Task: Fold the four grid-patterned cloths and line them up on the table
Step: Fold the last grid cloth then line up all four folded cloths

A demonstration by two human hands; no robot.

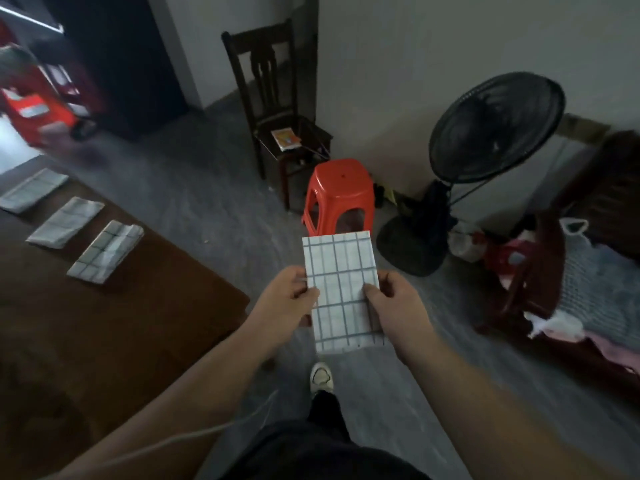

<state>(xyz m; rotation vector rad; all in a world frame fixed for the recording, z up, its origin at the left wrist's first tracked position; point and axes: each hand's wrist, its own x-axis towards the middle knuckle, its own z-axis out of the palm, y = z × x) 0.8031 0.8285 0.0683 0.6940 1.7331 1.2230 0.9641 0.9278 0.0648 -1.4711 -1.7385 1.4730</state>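
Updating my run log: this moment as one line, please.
phase: fourth cloth folded, held by left hand and right hand, off table | three folded cloths: row on table | next: likely add fourth

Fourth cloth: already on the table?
No, the left hand and right hand hold the fourth cloth above the floor, beside the table.

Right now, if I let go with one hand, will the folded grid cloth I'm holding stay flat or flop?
It would probably flop: the cloth is thin fabric, kept flat by the left hand and right hand pinching its side edges. It is likely light, since a mere pinch carries it.
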